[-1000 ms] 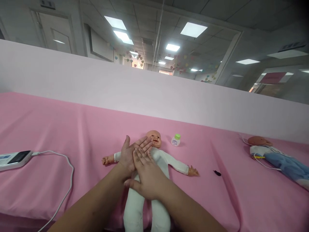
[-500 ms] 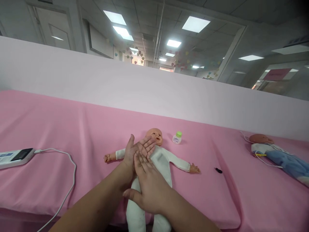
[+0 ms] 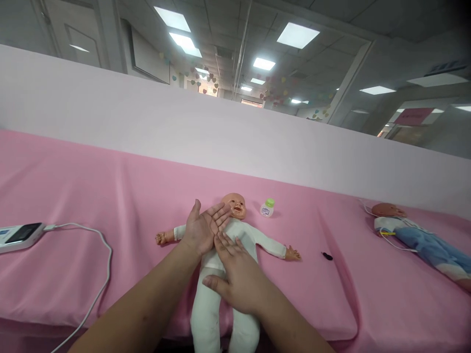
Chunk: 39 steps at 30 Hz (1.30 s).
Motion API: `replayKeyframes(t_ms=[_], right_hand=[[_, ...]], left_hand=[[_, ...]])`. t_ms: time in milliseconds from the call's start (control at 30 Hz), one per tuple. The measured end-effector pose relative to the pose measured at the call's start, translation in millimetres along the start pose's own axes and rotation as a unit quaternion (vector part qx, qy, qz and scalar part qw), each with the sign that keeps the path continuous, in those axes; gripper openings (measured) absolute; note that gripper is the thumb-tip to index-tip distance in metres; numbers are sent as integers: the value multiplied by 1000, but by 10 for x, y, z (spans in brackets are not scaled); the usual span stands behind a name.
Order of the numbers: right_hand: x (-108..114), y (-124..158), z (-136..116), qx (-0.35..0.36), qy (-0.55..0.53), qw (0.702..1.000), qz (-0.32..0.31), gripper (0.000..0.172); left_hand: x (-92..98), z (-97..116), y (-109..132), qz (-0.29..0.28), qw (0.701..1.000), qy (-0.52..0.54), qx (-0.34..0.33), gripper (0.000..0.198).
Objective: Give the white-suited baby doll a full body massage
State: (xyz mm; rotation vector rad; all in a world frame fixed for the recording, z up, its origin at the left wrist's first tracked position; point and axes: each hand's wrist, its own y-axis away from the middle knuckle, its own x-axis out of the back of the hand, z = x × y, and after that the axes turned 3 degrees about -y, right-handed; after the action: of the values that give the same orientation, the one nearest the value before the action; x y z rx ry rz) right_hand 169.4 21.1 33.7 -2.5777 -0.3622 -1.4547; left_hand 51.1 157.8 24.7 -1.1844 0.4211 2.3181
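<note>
A baby doll [image 3: 241, 234] in a white suit lies on its back on the pink cloth [image 3: 110, 196], arms spread. My left hand [image 3: 203, 226] rests flat on its upper chest and shoulder, fingers stretched toward the doll's chin. My right hand [image 3: 239, 274] lies flat lower down on the belly, fingers together and pointing up the chest, just below the left hand. Neither hand holds anything.
A small white bottle with a green cap [image 3: 268, 208] stands right of the doll's head. A small black object [image 3: 326, 256] lies further right. A second doll in blue [image 3: 419, 242] lies at the far right. At the left, a white device [image 3: 20, 234] with a cable [image 3: 99, 289].
My right hand has slid down the doll's chest toward the belly, out from over the left hand. The left hand has stayed on the upper chest.
</note>
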Motion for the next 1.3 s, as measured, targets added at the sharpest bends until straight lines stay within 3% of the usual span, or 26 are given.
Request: replayKeyframes(t_ms=[133,233,333,433,467,533,600,733,867,1100,1300], right_hand=[[59,255,132,28,-50,998,27,75],[83,443,359,42,-84,993,66,56],[61,603,581,65,-94,990,82,51],[30,711,672,86,-80,991,69,51],[27,730,668,91,-72,991,60,52],[39,731,630,101,-59,993,34,55],[70,680,581,109,-52,993,8,64],[151,459,557,96,-34,995,-19,90],[217,180,650,80,-9,996,-23,105],[295,-157,986,33,24,999,-1,106],[336,-53,1174,-37,21,997,57,93]], left_hand=[[-32,-35,44,-1,986,-161,-48,58],[-37,-67,193,-5,921,-379,-93,40],[-9,-55,419,-60,791,-591,-144,41],[66,9,602,-160,609,-750,-204,46],[102,31,634,-185,563,-776,-217,48],[186,58,652,-228,509,-798,-229,47],[277,52,622,-249,500,-799,-220,45],[417,-4,531,-230,535,-784,-215,45],[463,-17,507,-239,558,-766,-212,47],[445,7,526,-227,560,-773,-192,44],[412,22,546,-219,556,-783,-174,45]])
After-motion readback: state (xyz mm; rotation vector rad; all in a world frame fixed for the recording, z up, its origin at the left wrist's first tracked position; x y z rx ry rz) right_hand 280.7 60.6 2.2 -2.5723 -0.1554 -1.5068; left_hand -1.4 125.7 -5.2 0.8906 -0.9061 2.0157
